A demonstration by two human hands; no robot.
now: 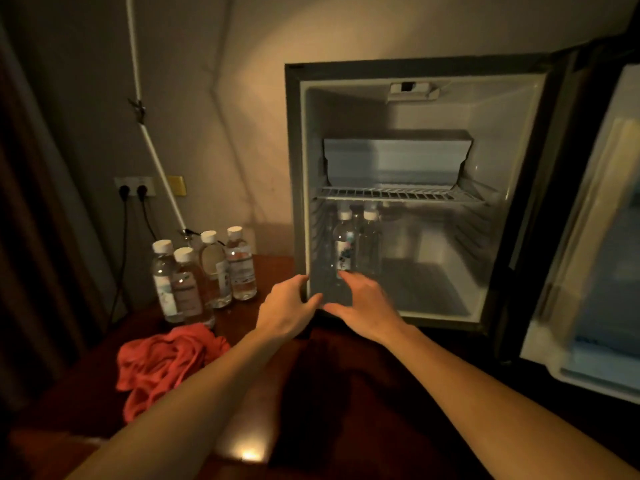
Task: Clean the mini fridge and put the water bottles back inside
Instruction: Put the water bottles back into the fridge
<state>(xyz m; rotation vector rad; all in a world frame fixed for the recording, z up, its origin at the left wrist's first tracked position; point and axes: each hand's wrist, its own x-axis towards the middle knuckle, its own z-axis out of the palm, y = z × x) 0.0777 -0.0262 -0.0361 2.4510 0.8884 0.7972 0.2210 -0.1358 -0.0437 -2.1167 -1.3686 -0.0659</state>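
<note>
Fingers (349,282) of right hand (360,306) blurred, hiding bottle (344,244) base.

The room is dim and warm-toned, with a soft amber patch of light across the wall (311,36) above and left of the mini fridge (398,188). The fridge's pale interior looks cooler and greyer. A small bright glare spot sits on the dark table (250,453) near the bottom edge. Both hands are slightly motion-blurred. Straight edges bow outward toward the corners, and the left side falls into deep shadow.
</note>
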